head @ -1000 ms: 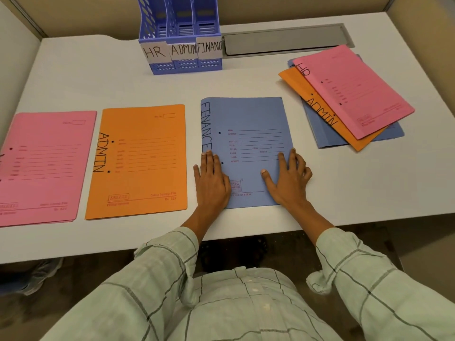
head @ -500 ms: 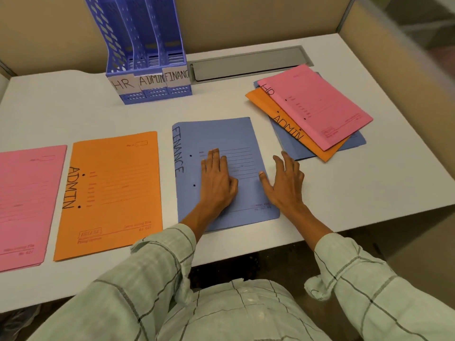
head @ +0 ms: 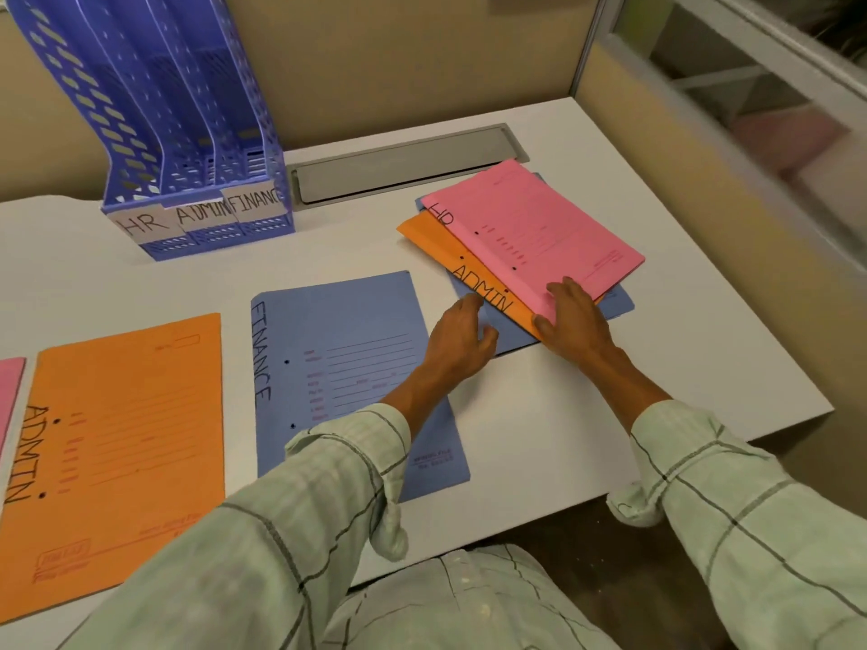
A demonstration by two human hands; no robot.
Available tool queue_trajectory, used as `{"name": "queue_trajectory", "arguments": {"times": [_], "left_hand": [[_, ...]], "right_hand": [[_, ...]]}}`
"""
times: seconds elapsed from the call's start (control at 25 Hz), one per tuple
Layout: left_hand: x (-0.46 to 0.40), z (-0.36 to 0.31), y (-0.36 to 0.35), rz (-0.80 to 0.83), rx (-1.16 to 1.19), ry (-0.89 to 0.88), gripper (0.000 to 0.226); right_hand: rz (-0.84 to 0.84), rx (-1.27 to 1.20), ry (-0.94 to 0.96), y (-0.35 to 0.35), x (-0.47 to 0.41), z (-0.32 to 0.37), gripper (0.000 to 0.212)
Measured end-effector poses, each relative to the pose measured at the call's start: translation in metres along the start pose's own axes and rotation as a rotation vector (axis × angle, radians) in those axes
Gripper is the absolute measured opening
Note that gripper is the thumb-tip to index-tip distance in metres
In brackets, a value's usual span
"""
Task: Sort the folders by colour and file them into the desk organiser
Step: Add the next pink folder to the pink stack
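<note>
**Taking the Next Folder from the Unsorted Stack**

Current state. Three folders lie fanned in a stack at the far right of the desk (head: 610, 415): a pink HR folder (head: 539, 232) on top, an orange ADMIN folder (head: 474, 274) beneath it, and a blue folder (head: 511, 330) at the bottom. The right hand (head: 574, 321) rests on the near corner of the stack, thumb at the orange edge and fingers lying over the pink cover; whether it has a pinch on any sheet cannot be told. The left hand (head: 462, 335) is loosely curled, holds nothing, and hovers just beside the ADMIN lettering. Sorted piles lie nearer the person: a blue FINANCE folder (head: 347, 368), a second orange ADMIN folder (head: 126, 438) to its left, and a pink folder edge (head: 9, 391) at the frame border. The desk organiser (head: 187, 147), labelled HR, ADMIN and FINANCE, stands at the rear and shows no folders in it.

Recommended procedure.
1. Separate the top pink folder only; steady the orange folder with the left hand so it does not drag along.
2. Lift by the spine edge to keep the cover closed.
3. Carry it across to the pink pile at the far left and align the edges.
4. Repeat for orange, then blue, before filing into the matching slots.
</note>
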State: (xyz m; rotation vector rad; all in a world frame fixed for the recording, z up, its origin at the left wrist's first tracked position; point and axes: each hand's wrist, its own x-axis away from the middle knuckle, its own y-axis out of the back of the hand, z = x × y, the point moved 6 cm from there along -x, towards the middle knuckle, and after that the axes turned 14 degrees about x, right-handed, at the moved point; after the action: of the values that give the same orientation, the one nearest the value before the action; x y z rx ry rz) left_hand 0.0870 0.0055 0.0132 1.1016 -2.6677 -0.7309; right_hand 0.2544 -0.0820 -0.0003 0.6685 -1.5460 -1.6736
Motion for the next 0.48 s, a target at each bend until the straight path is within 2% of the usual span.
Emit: {"name": "queue_trajectory", "arguments": {"times": [0.08, 0.2, 0.36, 0.48], "left_hand": [[-0.012, -0.003, -0.007, -0.013, 0.038, -0.009, 0.027], [-0.029, -0.001, -0.014, -0.02, 0.105, 0.025, 0.02], [-0.048, 0.003, -0.021, -0.012, 0.089, 0.113, 0.025], [-0.056, 0.003, -0.021, -0.023, 0.135, 0.171, 0.029]], "right_hand": [[0.069, 0.08, 0.034, -0.003, -0.013, -0.005, 0.048], [0.069, 0.287, 0.128, -0.002, -0.025, 0.0, 0.037], [0.036, 0.531, 0.247, -0.013, -0.03, 0.015, 0.036], [-0.022, 0.567, 0.278, -0.005, -0.028, 0.023, 0.022]]}}
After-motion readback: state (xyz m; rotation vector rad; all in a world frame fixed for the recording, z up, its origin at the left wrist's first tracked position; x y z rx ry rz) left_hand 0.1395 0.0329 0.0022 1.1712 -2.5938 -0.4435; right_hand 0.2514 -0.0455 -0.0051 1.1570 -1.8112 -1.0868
